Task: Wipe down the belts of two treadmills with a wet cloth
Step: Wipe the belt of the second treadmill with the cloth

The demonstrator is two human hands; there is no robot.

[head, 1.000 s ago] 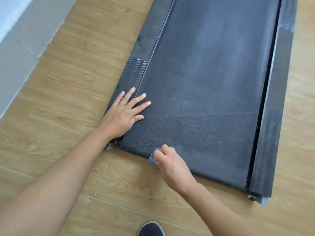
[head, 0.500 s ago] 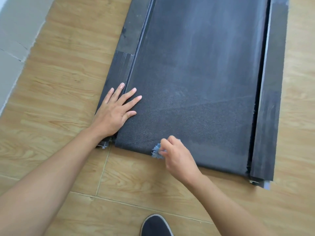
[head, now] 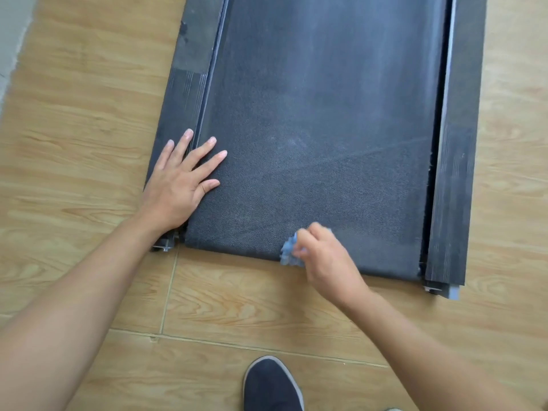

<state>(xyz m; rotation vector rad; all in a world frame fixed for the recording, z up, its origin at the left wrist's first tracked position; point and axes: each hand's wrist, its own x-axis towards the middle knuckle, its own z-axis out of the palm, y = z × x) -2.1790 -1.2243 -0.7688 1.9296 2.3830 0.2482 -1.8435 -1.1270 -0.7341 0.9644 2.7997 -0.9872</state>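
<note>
Left hand splayed flat on the dark textured treadmill belt; right hand grips a crumpled blue cloth; overlapping strokes advised.

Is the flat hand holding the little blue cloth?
No, the left hand lies flat and bare on the dark grey treadmill belt, while the right hand grips the crumpled blue cloth.

cam: 1 view only, head-worn | faces fwd + steeply down, nearly top-down | range: near, wide-angle | frame: near end of treadmill belt fills upper centre, wood floor around it, wearer's shoe at btm edge
</note>
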